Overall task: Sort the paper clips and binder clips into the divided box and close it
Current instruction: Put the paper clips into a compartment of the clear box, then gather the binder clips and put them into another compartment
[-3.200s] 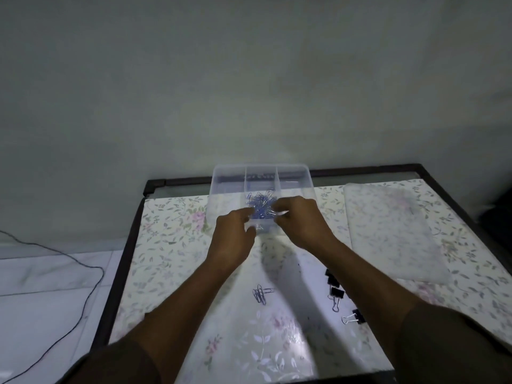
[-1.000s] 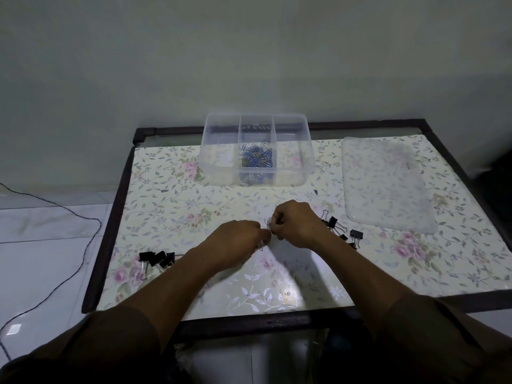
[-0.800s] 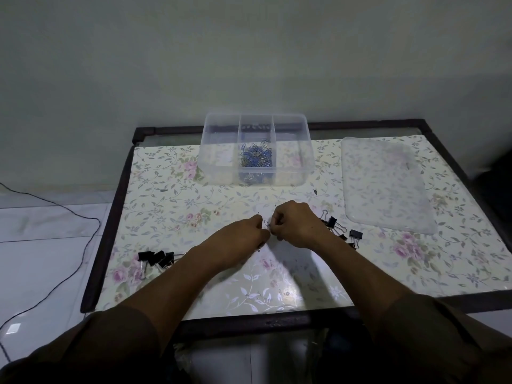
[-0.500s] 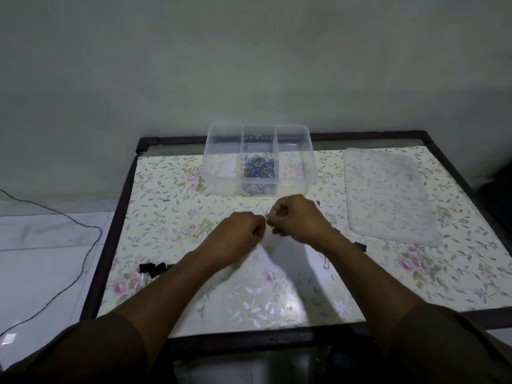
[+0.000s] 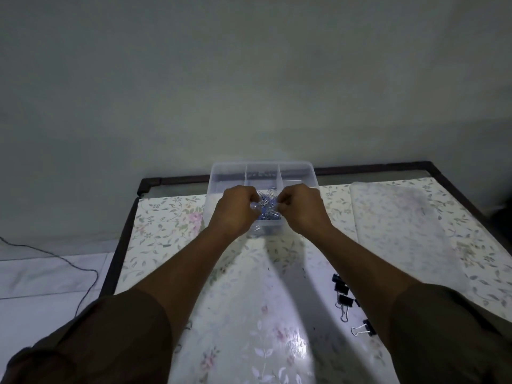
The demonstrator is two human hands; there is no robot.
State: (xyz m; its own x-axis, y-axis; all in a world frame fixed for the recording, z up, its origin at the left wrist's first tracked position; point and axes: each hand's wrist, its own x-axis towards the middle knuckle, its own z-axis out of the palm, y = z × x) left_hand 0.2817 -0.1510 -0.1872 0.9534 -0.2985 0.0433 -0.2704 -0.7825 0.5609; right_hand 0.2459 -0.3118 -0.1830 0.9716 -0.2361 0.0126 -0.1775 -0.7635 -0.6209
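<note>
The clear divided box (image 5: 227, 176) stands open at the table's far edge, with a heap of blue and silver paper clips (image 5: 268, 207) in its middle compartment. My left hand (image 5: 235, 210) and my right hand (image 5: 300, 209) hover over that compartment, fingers pinched inward. A few paper clips seem to hang between the fingertips; blur hides which hand holds them. Several black binder clips (image 5: 345, 300) lie on the table beside my right forearm.
The box's clear lid (image 5: 401, 223) lies flat to the right of the box. The table (image 5: 166, 231) has a floral cover and a dark frame. A black cable (image 5: 69, 266) runs over the floor at left.
Both hands lifted paper clips from the table's middle and moved forward to the box's middle compartment. The camera tilted up, so the left binder clips left the view.
</note>
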